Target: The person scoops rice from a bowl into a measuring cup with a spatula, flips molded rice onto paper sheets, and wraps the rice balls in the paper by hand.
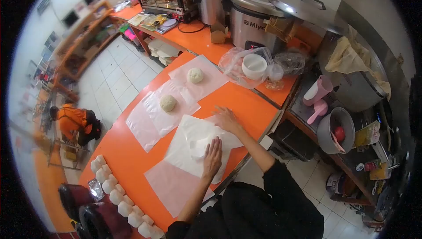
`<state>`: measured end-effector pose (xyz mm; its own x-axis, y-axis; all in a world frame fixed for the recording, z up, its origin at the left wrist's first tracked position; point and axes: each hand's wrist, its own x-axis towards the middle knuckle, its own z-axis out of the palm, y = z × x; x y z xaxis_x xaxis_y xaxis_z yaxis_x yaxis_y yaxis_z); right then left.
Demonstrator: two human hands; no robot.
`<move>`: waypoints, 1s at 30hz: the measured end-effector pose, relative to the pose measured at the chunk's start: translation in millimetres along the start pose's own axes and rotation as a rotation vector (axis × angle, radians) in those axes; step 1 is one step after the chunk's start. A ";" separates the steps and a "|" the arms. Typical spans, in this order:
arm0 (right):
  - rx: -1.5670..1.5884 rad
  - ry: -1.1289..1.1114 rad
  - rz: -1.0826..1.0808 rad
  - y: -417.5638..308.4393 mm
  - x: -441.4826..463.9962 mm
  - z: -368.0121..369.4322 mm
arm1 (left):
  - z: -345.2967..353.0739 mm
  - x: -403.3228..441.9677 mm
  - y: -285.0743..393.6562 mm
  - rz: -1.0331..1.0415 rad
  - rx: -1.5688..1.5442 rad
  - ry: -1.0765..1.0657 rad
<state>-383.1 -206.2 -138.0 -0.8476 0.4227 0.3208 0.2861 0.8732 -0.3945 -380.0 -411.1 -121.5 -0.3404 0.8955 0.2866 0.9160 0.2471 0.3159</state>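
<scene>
My left hand (212, 159) lies with straight fingers against a small white folded paper packet (198, 149) on white wrapping paper (181, 137). My right hand (226, 119) is above the upper right of that paper, fingers spread, with nothing visible in it. Whether it touches the sheet I cannot tell. Beyond the hands, one rounded mound of rice (168, 103) sits on a pale sheet, and another rice mound (195, 75) sits on a sheet farther back. A bare pinkish sheet (169, 184) lies nearer me, partly under the white paper.
Several white wrapped packets (116, 197) line the orange table's left edge. Large steel cookers (255, 28) and a white bowl in plastic (254, 66) stand at the back. On the right are a pink scoop (317, 110) and a grey bucket (336, 127). A person in orange (72, 122) crouches at left.
</scene>
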 end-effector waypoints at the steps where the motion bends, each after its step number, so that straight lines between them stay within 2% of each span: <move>1: -0.003 -0.033 -0.022 -2.2 12.3 3.4 | 4.4 0.9 3.9 -0.021 -0.028 -0.037; 4: 0.024 -0.334 0.038 -3.9 41.0 -2.9 | 4.2 3.8 4.7 -0.023 -0.020 -0.035; 7: 0.082 -0.569 -0.099 -2.4 59.2 -18.4 | 2.1 5.3 5.2 -0.037 -0.021 -0.046; 10: 0.035 -0.488 -0.160 -2.6 64.5 -22.2 | 5.4 5.9 -0.2 -0.052 -0.041 -0.005; 13: 0.327 -0.375 -0.226 -12.8 36.5 -55.8 | -15.5 17.1 -3.7 -0.083 0.048 0.203; 14: 0.304 -0.283 -0.343 -16.8 20.4 -63.0 | -26.8 25.4 -9.6 -0.096 0.080 0.227; 15: 0.282 -0.190 -0.457 -20.0 2.1 -65.5 | -53.2 37.9 -6.9 -0.094 0.087 0.186; 17: 0.210 -0.136 -0.548 -23.9 -26.6 -63.7 | -65.0 50.0 -32.4 0.093 0.150 0.008; 20: 0.146 -0.077 -0.595 -31.2 -56.1 -61.4 | -54.3 46.5 -60.3 0.228 0.242 -0.404; 23: 0.121 -0.037 -0.590 -26.6 -73.4 -52.8 | -54.3 34.6 -62.4 0.324 0.144 -0.225; 26: 0.128 -0.036 -0.574 -25.2 -78.0 -51.0 | -75.4 43.9 -56.8 0.141 -0.186 -0.536; 30: 0.158 -0.082 -0.594 -19.6 -74.8 -44.6 | -62.2 69.1 -42.8 0.069 -0.173 -0.051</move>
<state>-305.4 -244.0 -115.8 -0.8753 -0.1499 0.4598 -0.3093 0.9043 -0.2941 -455.9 -382.8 -59.0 -0.2626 0.9270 0.2678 0.8852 0.1210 0.4492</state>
